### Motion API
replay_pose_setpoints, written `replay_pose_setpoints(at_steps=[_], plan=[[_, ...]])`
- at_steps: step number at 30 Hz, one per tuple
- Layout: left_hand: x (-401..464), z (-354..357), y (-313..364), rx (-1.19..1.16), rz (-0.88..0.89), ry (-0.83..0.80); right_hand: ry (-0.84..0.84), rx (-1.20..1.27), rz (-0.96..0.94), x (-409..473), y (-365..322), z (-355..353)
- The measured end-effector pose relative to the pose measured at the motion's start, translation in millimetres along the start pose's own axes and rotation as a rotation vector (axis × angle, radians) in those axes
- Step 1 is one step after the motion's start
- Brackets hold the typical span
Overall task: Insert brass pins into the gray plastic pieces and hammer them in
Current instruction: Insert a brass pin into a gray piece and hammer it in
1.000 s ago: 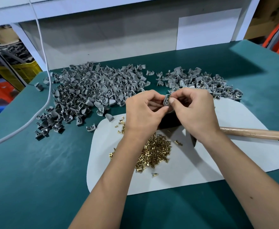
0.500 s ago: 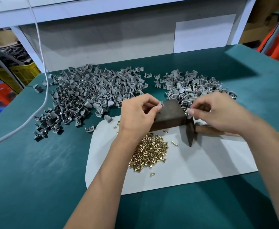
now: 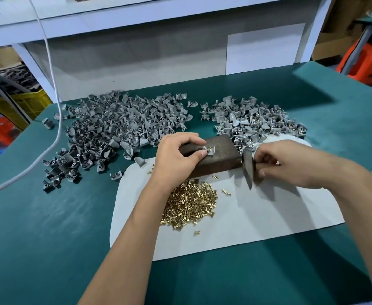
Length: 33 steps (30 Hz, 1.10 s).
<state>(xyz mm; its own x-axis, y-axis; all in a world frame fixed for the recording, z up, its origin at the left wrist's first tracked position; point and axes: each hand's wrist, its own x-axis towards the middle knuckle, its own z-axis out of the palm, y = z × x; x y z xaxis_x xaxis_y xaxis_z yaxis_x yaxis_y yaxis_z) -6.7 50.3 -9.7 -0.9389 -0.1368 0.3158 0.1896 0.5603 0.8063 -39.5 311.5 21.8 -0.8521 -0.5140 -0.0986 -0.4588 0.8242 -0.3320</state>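
Observation:
My left hand (image 3: 178, 156) pinches a gray plastic piece (image 3: 209, 150) with a brass pin in it, holding it down on top of a dark rusty metal block (image 3: 222, 157). My right hand (image 3: 290, 164) grips the wooden handle of a hammer just behind its dark metal head (image 3: 248, 167), which stands on the white mat right of the block. A heap of loose brass pins (image 3: 190, 202) lies on the white mat (image 3: 257, 214) in front of the block.
A big pile of gray plastic pieces (image 3: 119, 133) covers the green table at back left. A smaller pile with brass pins in them (image 3: 253, 122) lies at back right. A white cable (image 3: 55, 119) hangs down on the left. A gray back wall bounds the table.
My left hand has set the gray piece down on the block. My right hand has left the piece, moved right and taken hold of the hammer handle near its head.

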Motion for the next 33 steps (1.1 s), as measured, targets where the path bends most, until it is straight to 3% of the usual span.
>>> replay_pose_setpoints(at_steps=[3,5,8,13,17,18,22,24,27,28,31,33], plan=[[0,2,1,-0.015,-0.003,-0.002,0.120,0.311,-0.044,-3,-5,-16],[-1,2,2,-0.027,-0.013,-0.003,0.265,0.383,-0.098,1,-14,-26],[-1,2,4,-0.073,-0.069,-0.026,0.383,0.365,-0.165,12,-37,-28],[-1,2,5,-0.088,-0.120,-0.050,0.346,0.176,-0.160,23,-67,-24],[0,3,5,-0.104,-0.169,-0.033,0.621,0.264,-0.189,25,-71,-21],[0,3,5,-0.110,-0.168,-0.031,0.619,0.233,-0.173,25,-72,-17],[0,4,7,-0.109,-0.155,-0.026,0.260,-0.010,0.003,30,-68,-6],[0,3,7,-0.106,-0.163,-0.023,0.294,-0.013,-0.004,30,-68,-15],[0,2,7,-0.087,-0.161,-0.029,0.539,0.093,-0.073,26,-73,-20],[0,2,7,-0.087,-0.159,-0.028,0.551,0.096,-0.083,25,-77,-17],[1,1,8,-0.101,-0.163,-0.031,0.304,0.010,-0.038,26,-88,-2],[1,1,7,-0.109,-0.158,-0.033,0.284,-0.058,-0.016,26,-87,-7]])
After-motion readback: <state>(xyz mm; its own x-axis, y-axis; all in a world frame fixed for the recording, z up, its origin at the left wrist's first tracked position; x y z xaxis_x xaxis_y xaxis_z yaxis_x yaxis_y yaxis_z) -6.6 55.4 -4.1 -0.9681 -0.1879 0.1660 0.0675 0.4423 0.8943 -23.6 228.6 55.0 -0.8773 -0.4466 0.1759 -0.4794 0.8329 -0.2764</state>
